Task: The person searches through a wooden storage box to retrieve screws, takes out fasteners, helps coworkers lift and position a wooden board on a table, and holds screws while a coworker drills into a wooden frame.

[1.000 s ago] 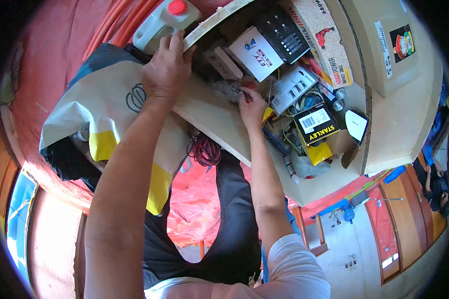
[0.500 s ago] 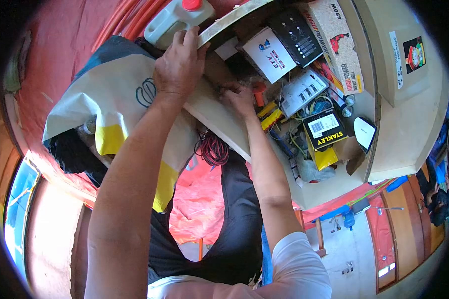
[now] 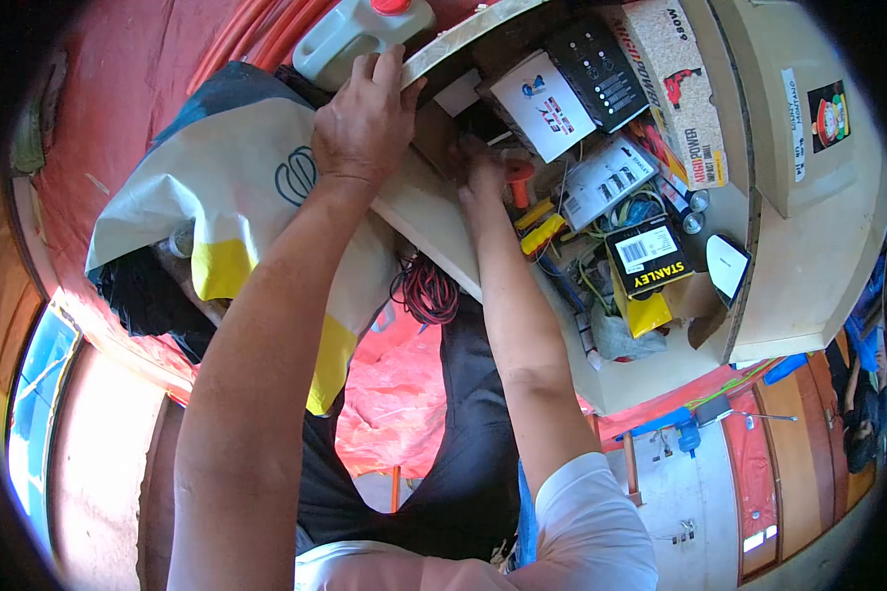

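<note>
My left hand (image 3: pixel 367 123) grips the upper left rim of a wooden box (image 3: pixel 429 222), its fingers bent over the edge. Inside the box, at its left end, is my right hand (image 3: pixel 478 175); its fingers are in shadow and blurred, so what they touch is hidden. Just right of it lie a red-orange object (image 3: pixel 519 182) and a yellow-handled tool (image 3: pixel 542 231). A white ETY box (image 3: pixel 542 105), a black box (image 3: pixel 596 77), a blister pack (image 3: pixel 609 182) and a black and yellow Stanley box (image 3: pixel 648 253) fill the middle.
A drill carton (image 3: pixel 672 94) stands along the box's far side. Left of the box are a white and yellow bag (image 3: pixel 237 177) and a jug with a red cap (image 3: pixel 355 39). A coil of red and black cable (image 3: pixel 429 291) hangs below. A person (image 3: pixel 860 404) is at the far right.
My right hand has moved left and deeper into the box, away from the clear plastic bundle it was touching. The red-orange object and yellow tool now show more. My left hand keeps its hold.
</note>
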`<state>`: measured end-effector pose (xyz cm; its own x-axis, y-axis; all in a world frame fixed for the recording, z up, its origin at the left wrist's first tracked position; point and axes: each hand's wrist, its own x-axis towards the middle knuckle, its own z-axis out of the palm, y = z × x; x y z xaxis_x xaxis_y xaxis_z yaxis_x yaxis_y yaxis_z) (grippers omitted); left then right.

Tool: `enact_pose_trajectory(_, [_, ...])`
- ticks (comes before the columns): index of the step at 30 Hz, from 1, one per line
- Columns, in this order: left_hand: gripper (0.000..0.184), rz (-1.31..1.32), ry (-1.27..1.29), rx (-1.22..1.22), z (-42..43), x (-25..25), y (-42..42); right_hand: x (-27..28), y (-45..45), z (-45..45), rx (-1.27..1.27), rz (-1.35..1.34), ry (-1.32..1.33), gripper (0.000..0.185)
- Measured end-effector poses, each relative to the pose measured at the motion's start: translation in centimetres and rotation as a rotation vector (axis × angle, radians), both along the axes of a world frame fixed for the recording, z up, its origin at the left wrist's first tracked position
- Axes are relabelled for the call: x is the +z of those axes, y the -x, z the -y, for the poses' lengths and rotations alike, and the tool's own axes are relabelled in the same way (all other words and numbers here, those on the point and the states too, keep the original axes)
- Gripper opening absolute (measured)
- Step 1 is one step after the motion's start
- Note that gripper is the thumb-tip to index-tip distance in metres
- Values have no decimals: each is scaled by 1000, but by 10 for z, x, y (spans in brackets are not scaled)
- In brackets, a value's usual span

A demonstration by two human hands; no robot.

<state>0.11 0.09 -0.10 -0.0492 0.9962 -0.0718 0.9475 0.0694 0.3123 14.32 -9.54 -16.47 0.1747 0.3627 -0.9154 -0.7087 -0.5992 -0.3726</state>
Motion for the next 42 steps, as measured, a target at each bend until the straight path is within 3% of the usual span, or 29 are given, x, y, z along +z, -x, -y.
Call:
enact_pose_trajectory(6, [37,-8,62,2,0,5,0,-30,-6,16,-33,-70,-96,9])
enact_pose_trajectory(9, [37,-3,59,8,1,2,0,13,-3,1,-67,-11,-7,14])
enact_pose_trajectory(24, [36,-11,57,9,0,1,1,-4,-12,10,101,12,-9,33])
enact_pose_trajectory(36, [37,-16,93,30,0,3,0,23,-26,3,176,-266,-17,40])
enact_pose_trajectory(39, [37,-14,82,20,0,3,0,28,-22,3,97,-178,39,38])
enact_pose_trajectory(42, [36,-1,62,12,1,1,1,7,-24,19,253,33,32,35])
